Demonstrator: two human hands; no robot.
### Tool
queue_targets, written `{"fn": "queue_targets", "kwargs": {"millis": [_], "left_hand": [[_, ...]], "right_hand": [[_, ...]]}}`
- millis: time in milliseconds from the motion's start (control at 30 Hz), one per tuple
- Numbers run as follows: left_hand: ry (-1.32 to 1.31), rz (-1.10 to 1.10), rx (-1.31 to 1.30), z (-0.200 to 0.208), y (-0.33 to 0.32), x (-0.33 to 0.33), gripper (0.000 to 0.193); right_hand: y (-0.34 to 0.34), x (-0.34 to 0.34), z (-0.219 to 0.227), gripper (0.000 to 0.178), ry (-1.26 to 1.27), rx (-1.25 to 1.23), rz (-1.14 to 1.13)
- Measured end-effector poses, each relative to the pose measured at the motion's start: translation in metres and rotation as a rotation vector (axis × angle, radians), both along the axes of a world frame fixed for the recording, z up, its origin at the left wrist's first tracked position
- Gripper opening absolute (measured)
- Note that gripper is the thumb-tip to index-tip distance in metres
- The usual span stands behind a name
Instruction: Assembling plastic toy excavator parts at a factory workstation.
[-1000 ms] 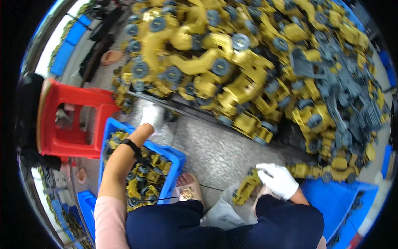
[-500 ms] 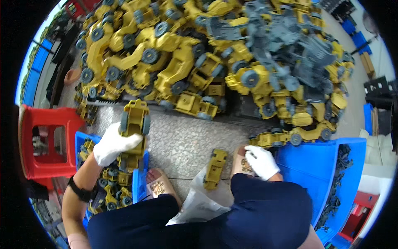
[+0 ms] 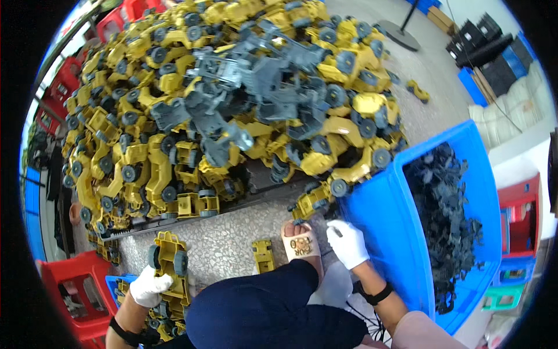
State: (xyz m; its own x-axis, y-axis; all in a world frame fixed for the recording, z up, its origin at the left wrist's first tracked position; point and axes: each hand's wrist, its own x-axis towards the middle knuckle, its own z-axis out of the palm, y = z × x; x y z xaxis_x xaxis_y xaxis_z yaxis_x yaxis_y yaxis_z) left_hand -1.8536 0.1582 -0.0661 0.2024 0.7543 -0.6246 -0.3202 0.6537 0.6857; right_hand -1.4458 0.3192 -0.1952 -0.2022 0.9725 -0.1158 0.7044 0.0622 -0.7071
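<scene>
My left hand [image 3: 149,288], in a white glove, grips a yellow toy truck body with dark wheels [image 3: 172,273], held upright above a blue bin of similar toys at the lower left. My right hand [image 3: 349,245], also in a white glove, is beside the wall of the large blue bin [image 3: 378,232]. Its fingers are curled together, with a small dark spot at their tips that I cannot make out. A yellow toy body without visible wheels [image 3: 263,256] lies on the floor between my hands.
A large heap of yellow toy trucks [image 3: 157,163], topped with grey plastic parts [image 3: 261,87], fills the far side. Dark parts [image 3: 444,221] fill the large blue bin. A red stool [image 3: 75,273] stands at the left, near my sandaled foot [image 3: 301,244].
The view has turned right, showing more of the large blue bin and its dark parts. My left hand still holds the toy truck body; my right hand has stayed near the blue bin.
</scene>
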Motion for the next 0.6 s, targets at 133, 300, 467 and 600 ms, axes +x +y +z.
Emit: {"fn": "queue_targets", "kwargs": {"millis": [133, 300, 467, 600], "left_hand": [[0.054, 0.229, -0.047, -0.01, -0.019, 0.012, 0.093], [-0.109, 0.337, -0.019, 0.003, -0.001, 0.017, 0.08], [-0.32, 0.192, 0.102, 0.017, 0.004, 0.013, 0.095], [-0.327, 0.246, 0.24, 0.005, -0.012, 0.01, 0.096]], "right_hand": [[-0.011, 0.009, 0.028, 0.017, 0.169, -0.023, -0.06], [0.011, -0.039, 0.085, 0.019, 0.322, 0.365, 0.095], [0.035, -0.101, 0.157, 0.021, 0.509, 0.277, 0.041], [0.043, -0.147, 0.178, 0.026, 0.417, 0.513, 0.312]]}}
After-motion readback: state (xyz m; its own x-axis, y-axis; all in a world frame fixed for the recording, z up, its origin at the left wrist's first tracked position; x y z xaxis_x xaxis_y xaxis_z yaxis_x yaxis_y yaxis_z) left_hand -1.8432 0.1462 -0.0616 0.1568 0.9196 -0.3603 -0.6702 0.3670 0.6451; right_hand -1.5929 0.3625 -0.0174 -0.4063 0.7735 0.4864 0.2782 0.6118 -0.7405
